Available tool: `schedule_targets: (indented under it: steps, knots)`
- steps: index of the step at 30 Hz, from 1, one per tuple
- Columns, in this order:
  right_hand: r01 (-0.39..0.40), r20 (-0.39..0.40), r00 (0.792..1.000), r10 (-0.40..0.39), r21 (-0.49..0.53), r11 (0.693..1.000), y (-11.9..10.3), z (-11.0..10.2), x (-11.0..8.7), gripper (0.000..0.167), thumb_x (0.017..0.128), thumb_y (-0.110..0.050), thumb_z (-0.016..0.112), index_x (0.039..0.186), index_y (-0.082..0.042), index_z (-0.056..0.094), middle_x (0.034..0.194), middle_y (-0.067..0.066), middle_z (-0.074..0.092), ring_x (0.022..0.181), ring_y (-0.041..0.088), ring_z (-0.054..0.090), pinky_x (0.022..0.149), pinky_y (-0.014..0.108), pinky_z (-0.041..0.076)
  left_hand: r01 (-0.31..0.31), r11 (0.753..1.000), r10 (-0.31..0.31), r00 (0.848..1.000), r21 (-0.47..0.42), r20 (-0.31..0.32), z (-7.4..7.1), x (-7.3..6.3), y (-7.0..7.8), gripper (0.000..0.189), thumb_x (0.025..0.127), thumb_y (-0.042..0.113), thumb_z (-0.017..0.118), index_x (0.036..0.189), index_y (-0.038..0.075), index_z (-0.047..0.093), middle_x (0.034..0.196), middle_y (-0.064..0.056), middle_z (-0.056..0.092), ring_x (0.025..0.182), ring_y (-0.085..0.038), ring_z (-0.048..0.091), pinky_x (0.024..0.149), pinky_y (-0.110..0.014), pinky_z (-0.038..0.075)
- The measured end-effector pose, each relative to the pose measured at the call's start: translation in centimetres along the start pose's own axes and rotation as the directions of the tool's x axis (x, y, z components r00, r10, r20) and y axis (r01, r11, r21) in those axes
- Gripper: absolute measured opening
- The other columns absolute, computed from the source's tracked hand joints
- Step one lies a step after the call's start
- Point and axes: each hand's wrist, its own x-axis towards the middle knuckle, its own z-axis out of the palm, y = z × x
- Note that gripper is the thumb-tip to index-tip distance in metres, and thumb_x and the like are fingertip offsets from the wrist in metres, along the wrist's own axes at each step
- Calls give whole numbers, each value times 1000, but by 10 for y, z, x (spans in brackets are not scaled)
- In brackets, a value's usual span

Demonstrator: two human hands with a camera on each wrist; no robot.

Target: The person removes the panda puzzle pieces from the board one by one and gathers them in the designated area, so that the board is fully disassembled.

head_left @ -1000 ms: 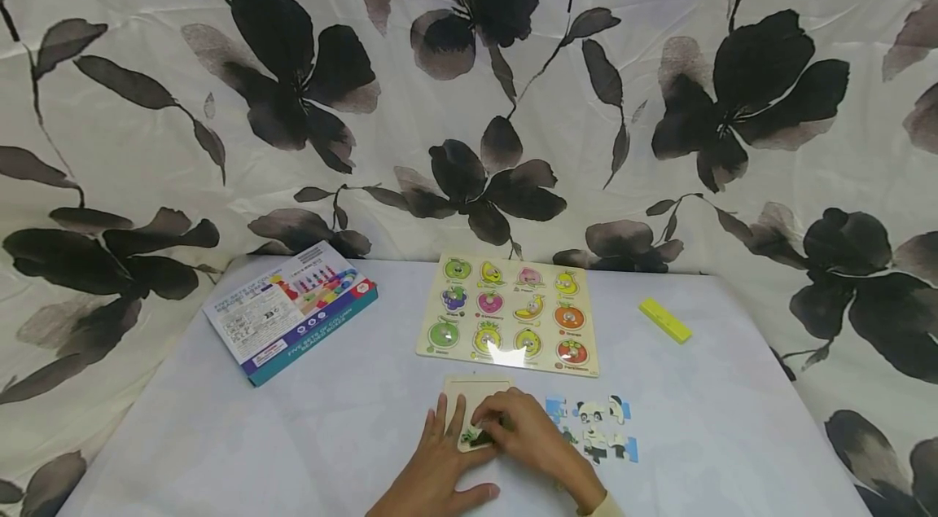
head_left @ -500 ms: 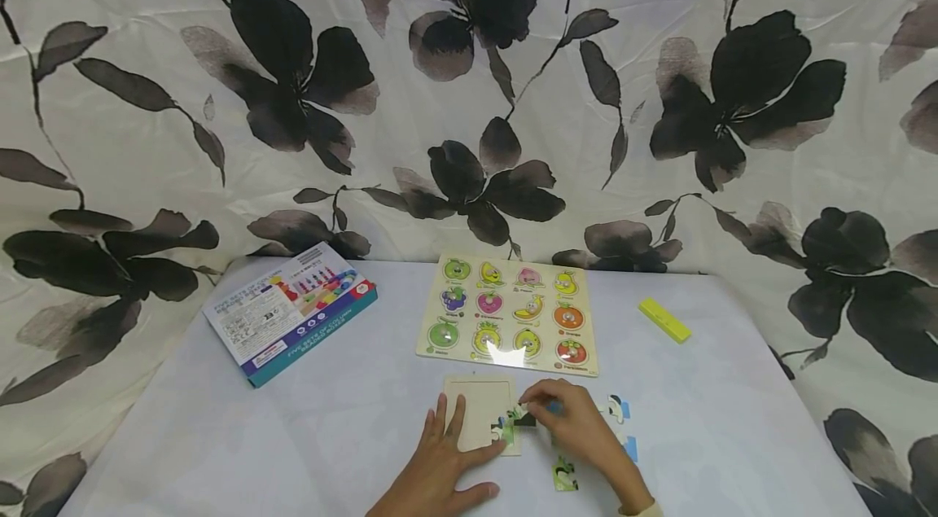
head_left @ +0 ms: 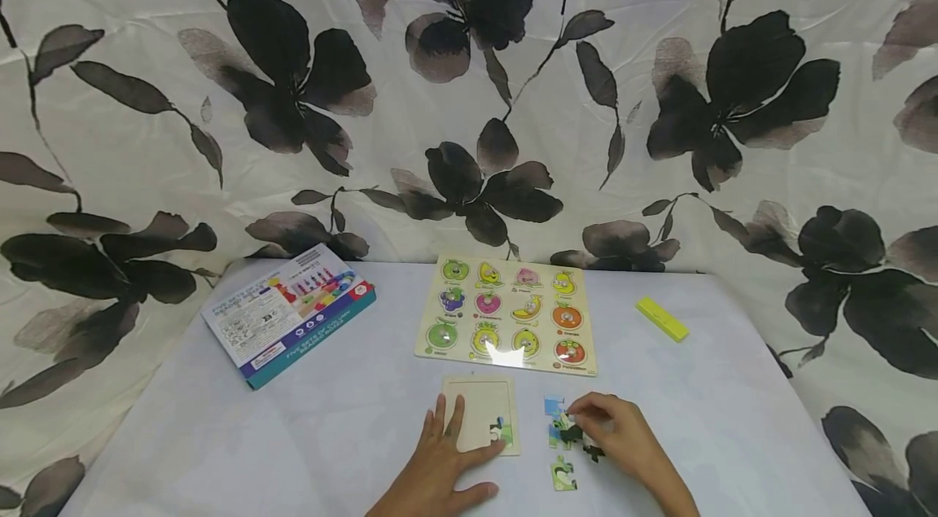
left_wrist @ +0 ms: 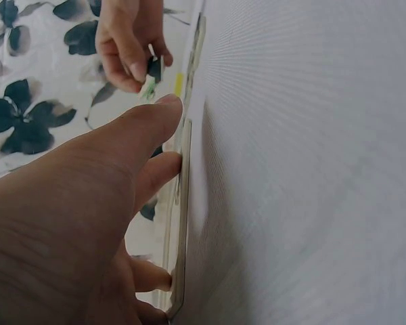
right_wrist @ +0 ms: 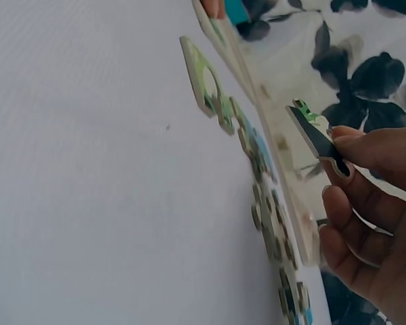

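My left hand (head_left: 443, 460) lies with spread fingers across the left and lower part of a small wooden puzzle tray (head_left: 476, 396), thumb near its bottom edge. In the tray's lower right corner sits a fitted puzzle piece (head_left: 497, 426), partly covered by the thumb. To the right, my right hand (head_left: 626, 431) pinches a black, white and green jigsaw piece (right_wrist: 314, 139) between thumb and fingers, raised above the loose pieces. Among those, a blue piece (head_left: 554, 405) and a green piece (head_left: 563, 475) show; the hand hides others in the head view.
Behind the tray lies a fruit picture board (head_left: 506, 313). A teal and white box (head_left: 289, 317) rests at the left, and a yellow block (head_left: 662, 319) at the right. A floral cloth (head_left: 469, 94) hangs behind the white table (head_left: 293, 435).
My right hand has lifted the pinched piece off the tray and carried it right, over the loose pieces. My left hand stays in place on the tray.
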Motion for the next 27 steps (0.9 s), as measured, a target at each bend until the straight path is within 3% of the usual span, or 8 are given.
schedule_targets:
  steps: [8,14,21,27]
  knots:
    - [-26,14,1000,26,-2,1000,7,-11,-13,8,87,-8,68,89,-15,70,90,-4,70,75,2,62,67,23,52,13,1000,-13,1000,-3,10,-1,-1,2,57,84,70,49,135,44,52,156,-28,10,138,-57,-9,108,-70,5]
    - [-74,24,997,75,-18,997,11,-15,-21,4,86,-16,71,88,-13,71,86,-6,70,70,1,59,64,23,50,36,999,-35,999,-9,23,-1,1,2,55,83,69,51,134,46,51,157,-25,9,139,-55,-11,109,-68,4]
    - [-87,38,995,88,-13,996,17,-17,-29,6,86,-16,70,87,-11,71,83,-7,69,71,0,57,65,22,50,37,999,-37,999,12,23,-3,-1,5,55,84,69,51,134,47,51,157,-25,11,138,-56,-9,109,-69,6]
    - [-171,96,981,171,-9,985,21,-18,-35,6,86,-16,70,88,-11,71,82,-5,69,67,2,52,61,22,47,45,999,-45,998,12,32,-4,-2,7,55,84,69,51,134,47,51,157,-25,10,139,-55,-9,109,-68,5]
